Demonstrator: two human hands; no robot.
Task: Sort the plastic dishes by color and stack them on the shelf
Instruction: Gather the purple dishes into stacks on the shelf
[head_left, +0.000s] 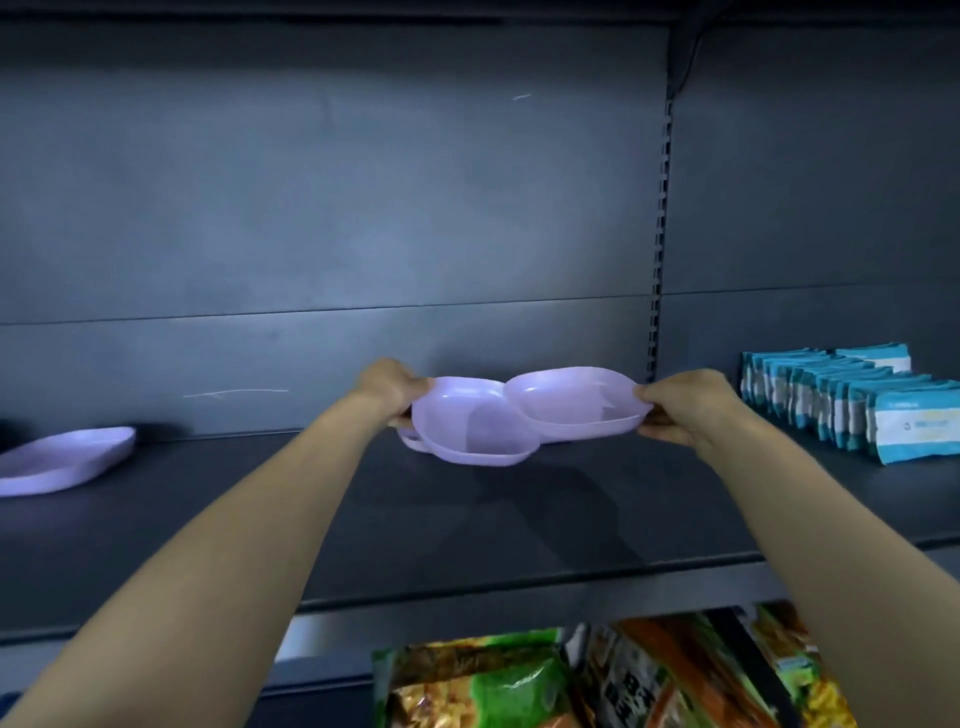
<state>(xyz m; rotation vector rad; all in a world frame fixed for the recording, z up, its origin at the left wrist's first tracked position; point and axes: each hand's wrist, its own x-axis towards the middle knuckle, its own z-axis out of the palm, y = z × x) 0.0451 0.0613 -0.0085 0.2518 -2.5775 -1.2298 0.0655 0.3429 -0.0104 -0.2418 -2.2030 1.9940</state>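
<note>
Lilac dishes (524, 415) gripped by both hands above shelf (519, 519).

You stand in a shop aisle: a dark metal retail shelf (519, 499) fills the frame, its slotted upright (661, 234) at centre right, rows of blue-and-white packets (852, 405) at right, and bright snack bags (597, 675) on the tier along the bottom.

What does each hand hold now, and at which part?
The left hand grips the left rim of one lilac dish. The right hand grips the right rim of another lilac dish, which overlaps the first.
</note>
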